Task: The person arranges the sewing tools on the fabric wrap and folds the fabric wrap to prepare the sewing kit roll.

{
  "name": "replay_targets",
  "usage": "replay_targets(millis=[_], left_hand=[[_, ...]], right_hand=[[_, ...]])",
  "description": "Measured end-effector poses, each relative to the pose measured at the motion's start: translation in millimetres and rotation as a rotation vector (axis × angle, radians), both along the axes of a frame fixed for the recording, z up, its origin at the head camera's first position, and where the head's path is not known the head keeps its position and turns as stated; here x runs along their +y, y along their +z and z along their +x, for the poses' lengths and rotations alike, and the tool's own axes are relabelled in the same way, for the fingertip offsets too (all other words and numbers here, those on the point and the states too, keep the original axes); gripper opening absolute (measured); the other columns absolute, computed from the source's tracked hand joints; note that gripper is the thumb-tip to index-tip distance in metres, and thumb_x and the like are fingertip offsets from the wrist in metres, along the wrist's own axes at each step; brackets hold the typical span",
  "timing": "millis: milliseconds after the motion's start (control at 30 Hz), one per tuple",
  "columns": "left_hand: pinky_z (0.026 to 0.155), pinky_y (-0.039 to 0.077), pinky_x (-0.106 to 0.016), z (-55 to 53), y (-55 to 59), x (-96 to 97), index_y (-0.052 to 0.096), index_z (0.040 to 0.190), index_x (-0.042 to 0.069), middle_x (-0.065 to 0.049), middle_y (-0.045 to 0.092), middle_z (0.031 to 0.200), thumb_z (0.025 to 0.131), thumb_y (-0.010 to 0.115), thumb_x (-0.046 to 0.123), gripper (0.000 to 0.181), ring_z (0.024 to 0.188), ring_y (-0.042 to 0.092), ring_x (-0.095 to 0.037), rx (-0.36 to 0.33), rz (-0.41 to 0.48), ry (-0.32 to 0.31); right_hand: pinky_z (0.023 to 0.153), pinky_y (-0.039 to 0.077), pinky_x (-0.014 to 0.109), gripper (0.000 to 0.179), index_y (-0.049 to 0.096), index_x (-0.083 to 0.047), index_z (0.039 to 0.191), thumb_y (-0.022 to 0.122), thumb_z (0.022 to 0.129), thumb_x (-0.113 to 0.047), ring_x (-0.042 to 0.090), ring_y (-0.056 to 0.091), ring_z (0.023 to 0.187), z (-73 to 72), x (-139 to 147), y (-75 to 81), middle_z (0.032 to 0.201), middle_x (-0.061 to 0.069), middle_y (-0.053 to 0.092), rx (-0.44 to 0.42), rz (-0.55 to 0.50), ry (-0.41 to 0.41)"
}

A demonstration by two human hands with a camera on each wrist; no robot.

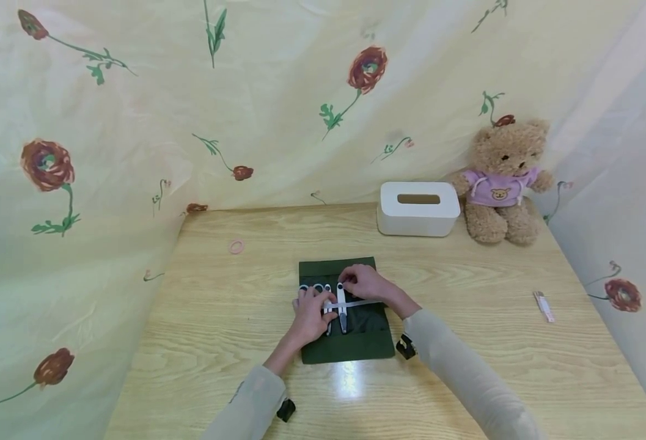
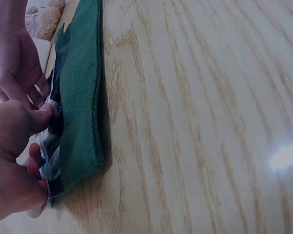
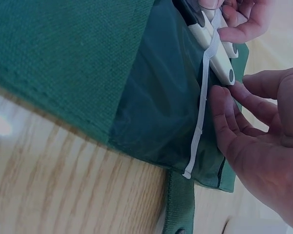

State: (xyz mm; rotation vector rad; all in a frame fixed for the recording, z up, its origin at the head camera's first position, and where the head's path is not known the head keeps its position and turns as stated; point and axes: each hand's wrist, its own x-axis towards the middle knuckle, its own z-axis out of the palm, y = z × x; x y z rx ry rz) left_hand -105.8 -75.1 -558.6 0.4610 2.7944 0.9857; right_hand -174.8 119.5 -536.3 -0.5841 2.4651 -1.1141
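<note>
A green pouch (image 1: 350,349) is spread out on the table (image 1: 212,318), just below the centre of the head view. Its white strap (image 3: 200,117) is pinched between the left hand's (image 1: 308,316) thumb and curled fingers. The end of a white-handled tool (image 1: 341,298), tucked under the strap, is touched by the right hand's (image 1: 369,283) loosely bent fingers, the thumb held apart. A tissue box (image 1: 418,211) and teddy bear (image 1: 501,189) are seen at upper right.
</note>
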Motion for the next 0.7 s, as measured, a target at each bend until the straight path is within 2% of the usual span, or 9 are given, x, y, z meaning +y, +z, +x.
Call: replay_targets(millis=[167, 300, 500, 567, 700], left_hand=[[0.079, 0.028, -0.044, -3.5, 0.1, -0.2, 0.066, 0.107, 0.019, -0.004, 0.044, 0.096, 0.089, 0.077, 0.017, 0.021, 0.097, 0.037, -0.028, 0.011, 0.003, -0.001], [0.080, 0.028, -0.045, -5.4, 1.1, -0.7, 0.066, 0.107, 0.018, -0.004, 0.045, 0.095, 0.090, 0.076, 0.018, 0.020, 0.097, 0.037, -0.028, 0.018, 0.010, 0.004], [0.079, 0.028, -0.044, -4.3, -0.4, -3.8, 0.068, 0.106, 0.015, -0.002, 0.047, 0.094, 0.095, 0.069, 0.015, 0.011, 0.095, 0.040, -0.026, 0.030, 0.043, -0.011], [0.079, 0.029, -0.044, -3.8, -1.0, -5.0, 0.069, 0.106, 0.014, -0.002, 0.049, 0.094, 0.096, 0.067, 0.012, 0.011, 0.094, 0.041, -0.026, 0.040, 0.055, -0.011], [0.078, 0.029, -0.044, -2.7, -1.7, -6.2, 0.071, 0.107, 0.013, 0.000, 0.049, 0.091, 0.097, 0.065, 0.010, 0.012, 0.092, 0.042, -0.024, 0.058, 0.072, -0.006]], right_hand=[[0.070, 0.049, 0.034, 0.026, 0.063, 0.006, 0.120, 0.058, 0.097, -0.004, 0.017, 0.058, 0.078, 0.0, 9, 6.0, 0.095, 0.009, 0.064, 0.056, -0.007, -0.015], [0.073, 0.050, 0.037, 0.026, 0.063, 0.008, 0.119, 0.058, 0.096, -0.003, 0.022, 0.061, 0.084, 2.5, 39, 10.4, 0.097, 0.011, 0.065, 0.140, -0.041, -0.086], [0.065, 0.053, 0.033, 0.025, 0.061, 0.014, 0.117, 0.057, 0.096, 0.002, 0.033, 0.065, 0.086, 11.0, 124, 20.2, 0.099, 0.023, 0.066, 0.191, -0.037, -0.233], [0.062, 0.054, 0.033, 0.023, 0.061, 0.015, 0.114, 0.057, 0.095, 0.003, 0.038, 0.065, 0.084, 15.2, 160, 24.0, 0.099, 0.027, 0.066, 0.235, 0.000, -0.293], [0.067, 0.052, 0.046, 0.023, 0.062, 0.017, 0.107, 0.054, 0.094, 0.000, 0.046, 0.064, 0.082, 31.5, 237, 29.3, 0.097, 0.033, 0.065, 0.335, 0.152, -0.434]])
